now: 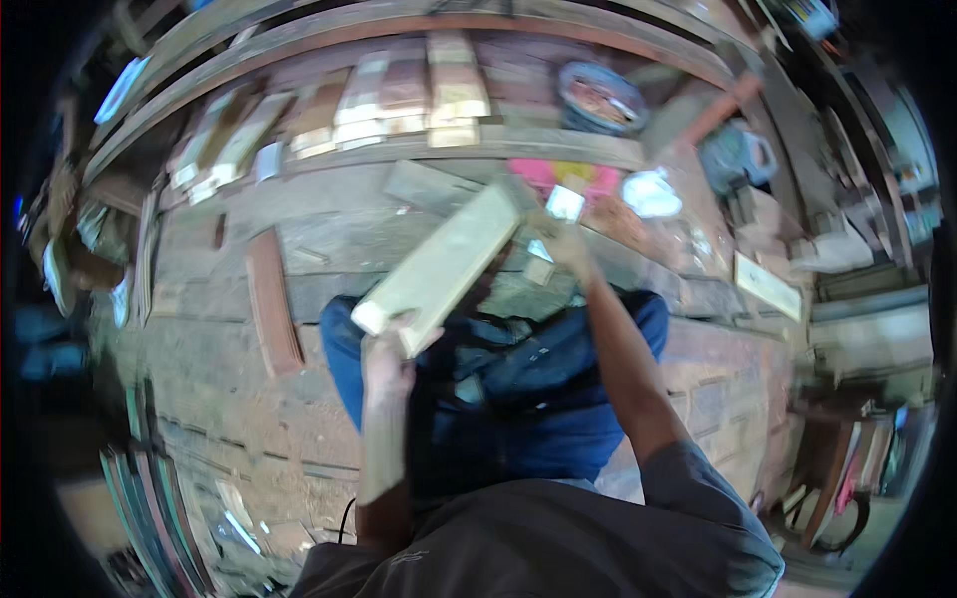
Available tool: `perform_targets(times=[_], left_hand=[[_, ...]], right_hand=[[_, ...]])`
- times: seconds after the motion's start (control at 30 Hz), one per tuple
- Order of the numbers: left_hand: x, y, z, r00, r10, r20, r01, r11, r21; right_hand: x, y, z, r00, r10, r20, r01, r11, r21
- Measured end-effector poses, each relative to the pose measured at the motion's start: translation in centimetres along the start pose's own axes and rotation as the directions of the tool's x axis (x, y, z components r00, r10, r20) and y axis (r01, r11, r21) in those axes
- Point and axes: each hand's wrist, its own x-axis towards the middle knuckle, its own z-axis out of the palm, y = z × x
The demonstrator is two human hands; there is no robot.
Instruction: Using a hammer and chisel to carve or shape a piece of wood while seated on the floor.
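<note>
My left hand [389, 361] grips the near end of a pale, smooth wooden board [444, 261], with fingers wrapped over its edge. The board slants up and away to the right above my lap. Close to its far end is my right hand [560, 241], blurred by motion, so its fingers and anything in them cannot be made out. A small bright white piece [565, 203] shows just beyond that hand, and a small pale block [538, 269] lies below it. Behind the board's far end rests a greyish plank [427, 186].
Several boards [361, 100] lie in a row at the back, beside a round tub [601, 98]. A reddish-brown plank [273, 302] lies on the wooden floor at left. Right of my knees are a white bag [651, 192], a pale strip [768, 286] and a grey-blue jug [736, 157].
</note>
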Motion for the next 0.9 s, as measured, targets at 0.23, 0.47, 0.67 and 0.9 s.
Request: perform_targets(times=[0.23,0.47,0.67,0.9], left_hand=[[-4.8,6.3,4.0,0.671,0.291,0.682,-0.71,-0.01,0.704],[-2.3,6.4,4.0,0.396,0.149,0.906,-0.805,-0.418,0.421],[-1.0,4.0,2.4,0.361,0.39,0.847,-0.815,-0.31,0.49],[1.6,-3.3,-1.5,0.94,0.283,0.188,-0.306,0.946,0.107]], right_hand=[[-3.1,-8.2,-2.6,0.982,0.178,-0.056,-0.101,0.757,0.646],[-6.4,-15.5,-2.0,0.956,0.294,-0.015,-0.182,0.631,0.754],[-9.6,-14.4,-1.5,1.0,0.001,-0.001,0.0,0.836,0.549],[-12.0,-15.2,1.3,0.978,0.105,0.179,-0.18,0.858,0.481]])
